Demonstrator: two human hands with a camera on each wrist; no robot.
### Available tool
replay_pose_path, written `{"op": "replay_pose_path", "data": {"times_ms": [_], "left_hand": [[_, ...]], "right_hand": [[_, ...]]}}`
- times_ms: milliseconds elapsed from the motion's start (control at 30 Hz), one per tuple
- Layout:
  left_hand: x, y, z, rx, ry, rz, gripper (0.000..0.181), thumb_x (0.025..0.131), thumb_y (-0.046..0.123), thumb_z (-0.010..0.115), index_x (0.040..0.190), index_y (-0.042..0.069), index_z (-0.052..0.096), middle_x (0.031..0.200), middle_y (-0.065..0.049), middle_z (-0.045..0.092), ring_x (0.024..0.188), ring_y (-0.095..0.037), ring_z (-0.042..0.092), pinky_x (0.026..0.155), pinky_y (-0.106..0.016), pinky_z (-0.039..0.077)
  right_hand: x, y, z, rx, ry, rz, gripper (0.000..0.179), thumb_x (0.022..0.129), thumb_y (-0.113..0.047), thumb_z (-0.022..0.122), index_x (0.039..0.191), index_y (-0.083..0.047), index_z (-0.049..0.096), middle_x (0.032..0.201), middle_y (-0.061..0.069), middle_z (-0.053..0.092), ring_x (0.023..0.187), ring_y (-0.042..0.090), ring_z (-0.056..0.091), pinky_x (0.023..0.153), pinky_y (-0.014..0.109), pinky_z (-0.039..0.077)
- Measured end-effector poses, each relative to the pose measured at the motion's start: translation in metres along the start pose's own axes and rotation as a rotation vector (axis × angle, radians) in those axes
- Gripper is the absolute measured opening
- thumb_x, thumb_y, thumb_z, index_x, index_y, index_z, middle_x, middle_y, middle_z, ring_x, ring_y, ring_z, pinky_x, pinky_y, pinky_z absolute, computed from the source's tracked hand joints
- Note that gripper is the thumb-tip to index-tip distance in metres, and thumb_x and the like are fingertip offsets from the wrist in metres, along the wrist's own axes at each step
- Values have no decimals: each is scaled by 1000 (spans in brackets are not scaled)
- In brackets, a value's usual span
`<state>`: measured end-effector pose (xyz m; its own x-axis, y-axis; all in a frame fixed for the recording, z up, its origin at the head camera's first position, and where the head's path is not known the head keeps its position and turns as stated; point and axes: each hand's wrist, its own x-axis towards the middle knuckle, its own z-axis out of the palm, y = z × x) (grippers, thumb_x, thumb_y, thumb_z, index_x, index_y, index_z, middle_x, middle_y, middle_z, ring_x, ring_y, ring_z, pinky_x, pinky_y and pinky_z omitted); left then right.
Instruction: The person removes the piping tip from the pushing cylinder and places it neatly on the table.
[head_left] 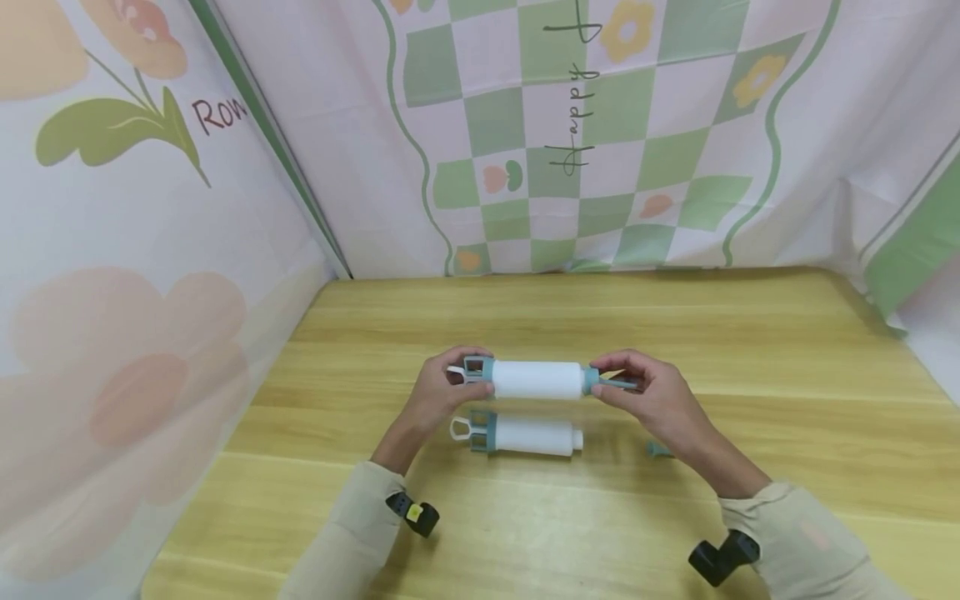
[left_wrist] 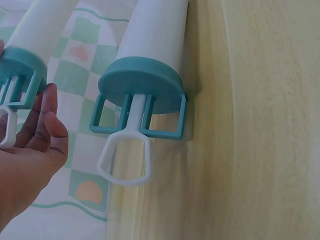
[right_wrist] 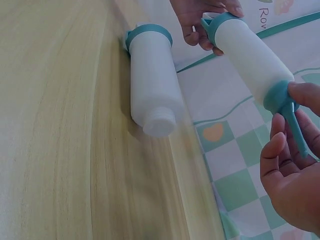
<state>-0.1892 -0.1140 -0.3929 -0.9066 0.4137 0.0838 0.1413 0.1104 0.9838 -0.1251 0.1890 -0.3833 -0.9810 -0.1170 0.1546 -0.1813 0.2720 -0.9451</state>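
Note:
A large white syringe [head_left: 536,379] with a teal grip collar and white ring plunger is held level above the table. At its collar end, my left hand [head_left: 431,392] grips the teal collar [left_wrist: 22,67] between thumb and fingers. The right hand [head_left: 663,396] pinches the teal nozzle [right_wrist: 280,95] at the other end, its thin tip pointing toward the palm. Below, a second white syringe [head_left: 534,436] lies on the table, its collar [left_wrist: 142,80] to the left and its white threaded neck [right_wrist: 160,122] bare.
Under my right wrist a small teal nozzle [head_left: 658,450] lies on the wooden table [head_left: 525,525], partly hidden by the hand. Patterned curtains [head_left: 555,225] hang behind the table's far edge and along its left side.

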Motion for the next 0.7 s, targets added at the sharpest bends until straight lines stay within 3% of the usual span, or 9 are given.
{"op": "replay_pose_path", "data": {"times_ms": [167,400,567,700], "left_hand": [[-1,0,-1,3,5,-8,42,84,8,77,125,6,65,112,-13,61,86,-22,58,82,-46,54],[0,-1,-1,8,9,-10,41,85,8,76,125,6,65,113,-14,61,86,-21,58,79,-37,54],[0,-1,-1,9,4,-6,41,86,9,76,125,7,65,114,-16,61,86,-21,58,77,-33,54],[0,-2,-2,13,1,-1,41,86,10,76,125,7,65,116,-18,60,86,-22,58,77,-33,54]], "right_hand": [[1,2,1,14,-10,-5,33,94,-16,72,121,1,63,113,15,63,94,19,66,78,27,55],[1,4,2,37,-31,-6,35,96,-16,69,125,3,60,116,16,61,95,20,66,78,28,55],[2,2,1,36,-47,16,40,105,-26,55,130,5,55,108,17,62,88,22,64,70,30,54],[3,-2,2,37,-32,66,46,106,-35,50,124,6,58,98,17,65,81,23,63,66,29,52]]}}
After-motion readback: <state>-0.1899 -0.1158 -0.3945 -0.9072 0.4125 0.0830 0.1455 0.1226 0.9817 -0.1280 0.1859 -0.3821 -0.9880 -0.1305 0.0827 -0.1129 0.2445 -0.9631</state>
